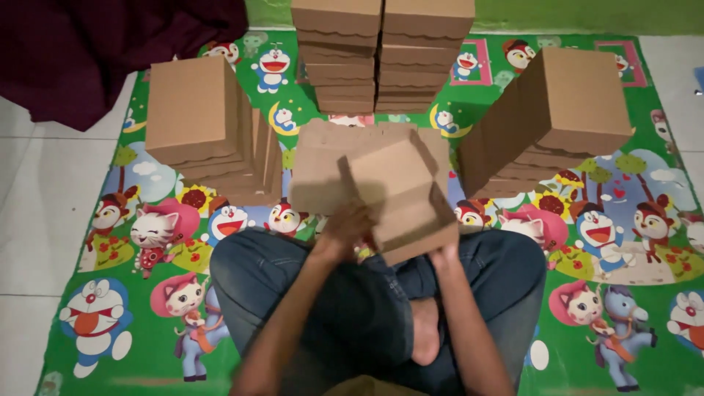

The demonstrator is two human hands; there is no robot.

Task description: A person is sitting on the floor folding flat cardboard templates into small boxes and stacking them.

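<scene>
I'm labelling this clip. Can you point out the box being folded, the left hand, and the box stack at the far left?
Half-folded cardboard box [400, 194], head view, on its upper panel.
Left hand [346, 226], head view, on the back of the hand.
Left stack of boxes [192, 106], head view, on the top box's face.

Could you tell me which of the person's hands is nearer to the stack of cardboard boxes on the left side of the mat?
The left hand. It grips the near left edge of the held box, on the side of that stack. The right hand is under the box's right corner, farther away.
</scene>
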